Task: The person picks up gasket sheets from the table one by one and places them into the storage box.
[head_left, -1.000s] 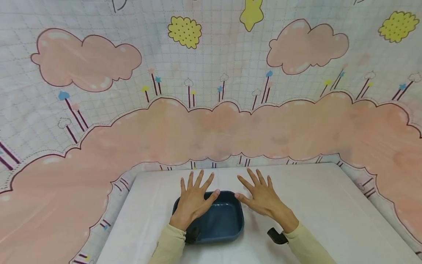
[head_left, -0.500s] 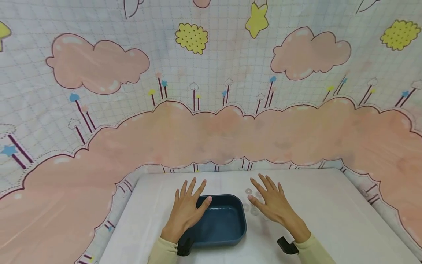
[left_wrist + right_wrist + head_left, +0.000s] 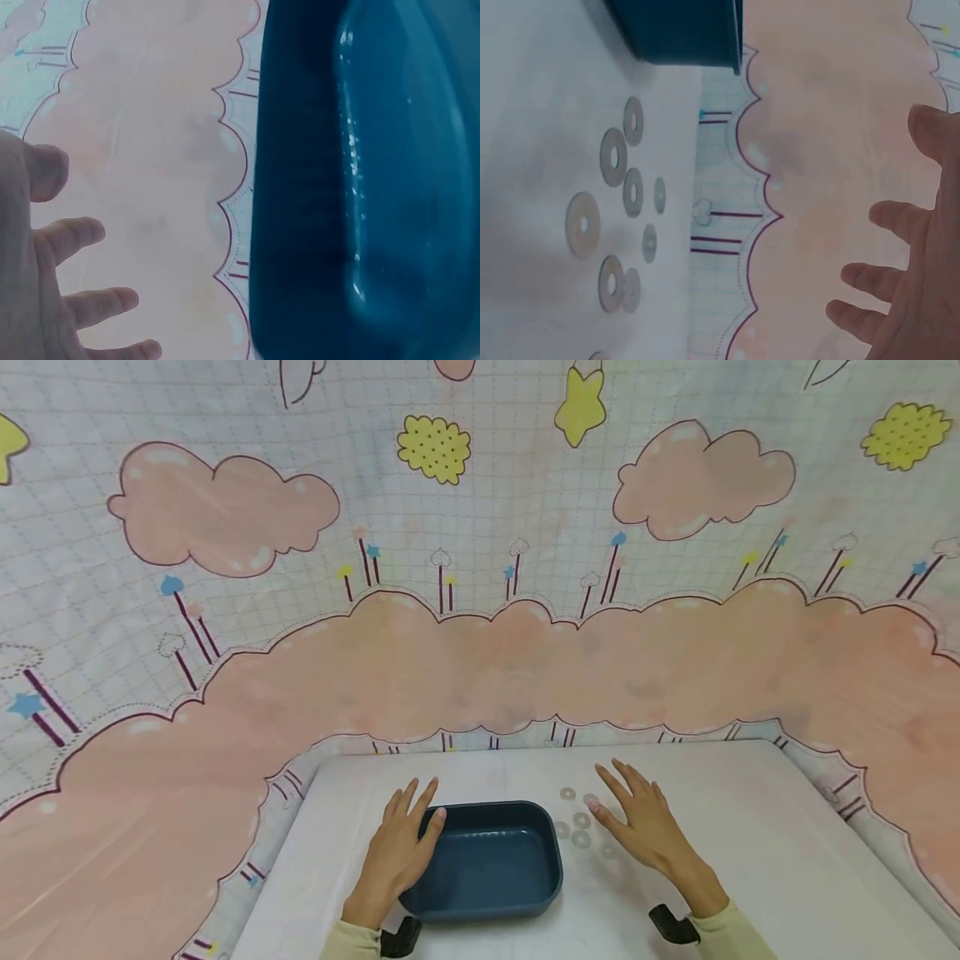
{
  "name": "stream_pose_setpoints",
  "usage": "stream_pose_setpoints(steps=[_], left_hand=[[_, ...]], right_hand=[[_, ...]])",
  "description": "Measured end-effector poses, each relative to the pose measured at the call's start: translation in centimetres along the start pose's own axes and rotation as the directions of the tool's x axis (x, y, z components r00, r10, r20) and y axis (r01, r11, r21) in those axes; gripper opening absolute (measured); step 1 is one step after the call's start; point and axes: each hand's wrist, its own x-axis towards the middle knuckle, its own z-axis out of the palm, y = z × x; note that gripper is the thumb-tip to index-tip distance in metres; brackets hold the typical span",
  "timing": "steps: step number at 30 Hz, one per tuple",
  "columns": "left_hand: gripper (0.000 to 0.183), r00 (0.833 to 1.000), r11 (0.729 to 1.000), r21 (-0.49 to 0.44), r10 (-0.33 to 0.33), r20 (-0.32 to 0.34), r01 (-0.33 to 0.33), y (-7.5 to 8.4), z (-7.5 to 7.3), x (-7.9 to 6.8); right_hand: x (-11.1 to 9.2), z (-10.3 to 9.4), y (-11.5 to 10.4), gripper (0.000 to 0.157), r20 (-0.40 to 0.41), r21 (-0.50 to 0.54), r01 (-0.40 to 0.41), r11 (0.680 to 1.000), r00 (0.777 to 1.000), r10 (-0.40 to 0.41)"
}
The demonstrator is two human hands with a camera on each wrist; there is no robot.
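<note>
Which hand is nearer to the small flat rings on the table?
Right. In the head view, the right hand partly overlaps the flat rings; the left hand is farther off, at the opposite end of the blue tray.

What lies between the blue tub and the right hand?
Several flat grey rings lie on the white table between the tub and the right hand. The head view shows this; the right wrist view shows the rings larger.

A white table bears a blue tray and flat rings.
</note>
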Motion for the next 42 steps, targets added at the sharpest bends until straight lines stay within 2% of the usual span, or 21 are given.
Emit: stream_pose_setpoints(steps=[6, 11, 14, 18, 28, 33, 38, 42], left_hand=[[0.059, 0.998, 0.991, -0.123, -0.050, 0.028, 0.054, -1.0, -0.2, -0.7], [0.063, 0.998, 0.973, -0.223, -0.052, 0.026, 0.057, -1.9, -0.3, -1.1], [0.064, 0.997, 0.957, -0.278, -0.069, 0.041, 0.078, -2.4, -0.4, -1.4], [0.063, 0.990, 0.923, -0.357, -0.124, 0.072, 0.141, -2.8, -0.4, -1.9], [0.064, 0.972, 0.876, -0.420, -0.213, 0.103, 0.237, -4.3, -0.3, -2.9], [0.070, 0.954, 0.815, -0.497, -0.250, 0.164, 0.299, -5.0, 0.0, -3.2], [0.072, 0.932, 0.742, -0.565, -0.287, 0.220, 0.361, -5.6, 0.6, -3.2], [0.073, 0.928, 0.702, -0.607, -0.292, 0.231, 0.372, -6.1, 1.1, -3.2]], right_hand=[[-0.7, -0.1, 0.6, 0.062, -0.017, 0.013, 0.006, 1.000, 1.000, -0.006], [-1.4, -0.2, 1.4, 0.060, -0.015, 0.093, -0.038, 0.995, 0.999, 0.040], [-1.8, -0.1, 2.0, 0.058, -0.007, 0.149, -0.057, 0.987, 0.998, 0.058], [-2.1, 0.3, 3.0, 0.056, -0.027, 0.198, -0.050, 0.979, 0.998, 0.056], [-3.0, 0.6, 5.0, 0.052, -0.047, 0.285, -0.101, 0.953, 0.992, 0.119], [-3.5, 0.7, 6.0, 0.050, -0.031, 0.341, -0.132, 0.931, 0.988, 0.152], [-3.9, 0.9, 6.8, 0.052, -0.003, 0.350, -0.176, 0.920, 0.982, 0.188], [-4.0, 0.9, 7.3, 0.054, 0.023, 0.353, -0.217, 0.910, 0.974, 0.224]])
